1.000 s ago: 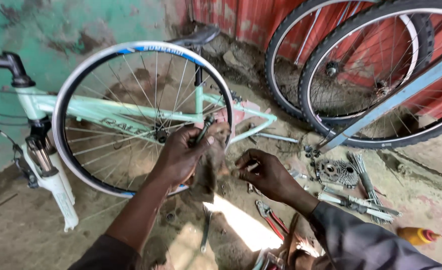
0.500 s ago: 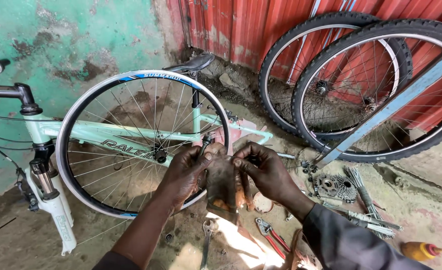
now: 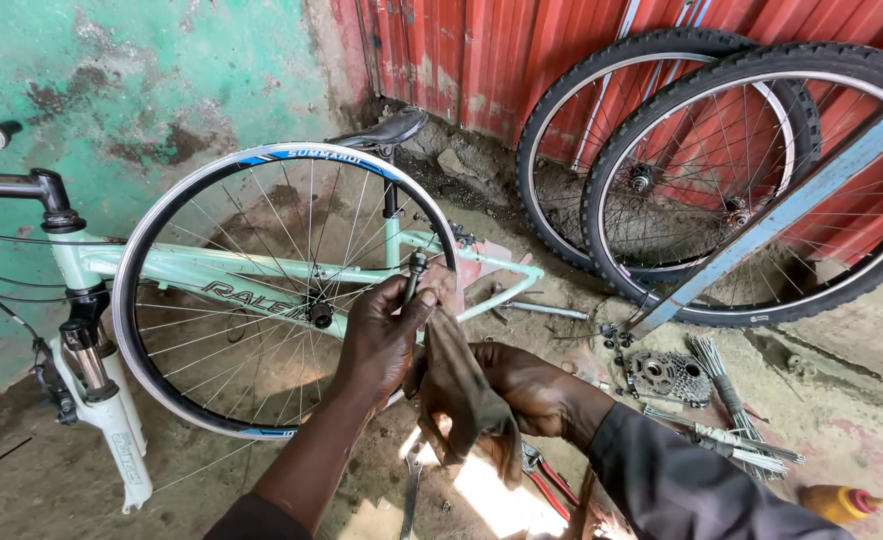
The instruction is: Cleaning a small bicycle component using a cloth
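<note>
the left hand [image 3: 379, 345] has its fingers clamped on a dark axle [image 3: 411, 278], long axis upright, tip toward 12 o'clock. the right hand [image 3: 521, 385], at 4 o'clock from it, has its fingers closed on a dirty rag [image 3: 461, 395].

Two hands: left hand [image 3: 381, 345], right hand [image 3: 526, 385]. One axle rod [image 3: 411, 282]; one dark rag [image 3: 466, 400]. Three wheels: one bare rim [image 3: 161, 260], two tyred wheels [image 3: 561, 130] [image 3: 866, 70]. One pale green bicycle frame [image 3: 191, 265]; one saddle [image 3: 386, 130]. One sprocket cluster [image 3: 669, 375]. Two loose spoke bundles [image 3: 716, 375] [image 3: 731, 445]. One red-handled pliers [image 3: 546, 475].
</note>
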